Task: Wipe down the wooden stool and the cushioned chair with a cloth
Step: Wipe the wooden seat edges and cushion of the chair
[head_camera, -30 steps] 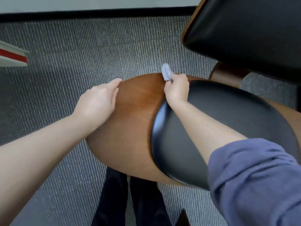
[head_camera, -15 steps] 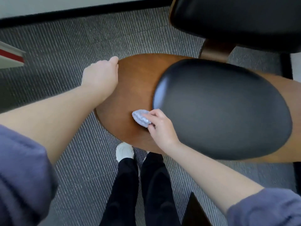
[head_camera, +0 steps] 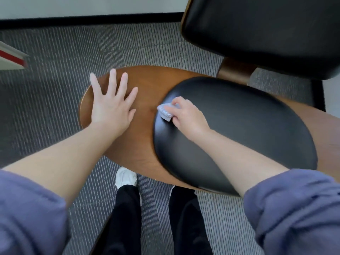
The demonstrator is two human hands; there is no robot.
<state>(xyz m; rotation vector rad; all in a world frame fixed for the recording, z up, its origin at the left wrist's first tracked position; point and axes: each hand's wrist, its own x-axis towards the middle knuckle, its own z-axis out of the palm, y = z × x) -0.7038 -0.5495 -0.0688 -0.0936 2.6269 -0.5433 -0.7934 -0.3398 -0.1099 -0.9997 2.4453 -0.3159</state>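
Small pale cloth (head_camera: 165, 111), wadded, pinched under the curled fingers (head_camera: 176, 104) of the right hand (head_camera: 189, 116). Pressed down on the left edge of the black seat cushion (head_camera: 239, 129), right at the seam with the bare wooden seat shell (head_camera: 147, 83) of the cushioned chair. Probably light, soft and limp, and likely to unfold or slip out under drag. Best kept bunched, with fingertips on top.

Seat cushion smooth and slightly glossy, like leather or vinyl. Should give a little under pressure and let the cloth glide. Wood hard, polished, curving down at the rim, so easy to slide off the edge.

Left hand (head_camera: 110, 105) flat on the wood, fingers straight and spread, holding nothing, seemingly steadying the seat. Sits just beside the cloth and would need lifting before a wipe there.

Black padded backrest (head_camera: 266, 34) at the far right, apart from the seat, above a wooden bracket (head_camera: 235, 70). Grey ribbed carpet (head_camera: 55, 70) below. Dark trouser legs (head_camera: 127, 218) and a white shoe (head_camera: 126, 176) at the near rim of the seat. Purple sleeves (head_camera: 27, 208) pushed up both forearms. White object (head_camera: 11, 59) with a red stripe at the left edge, well apart. Separate wooden stool: cannot tell.
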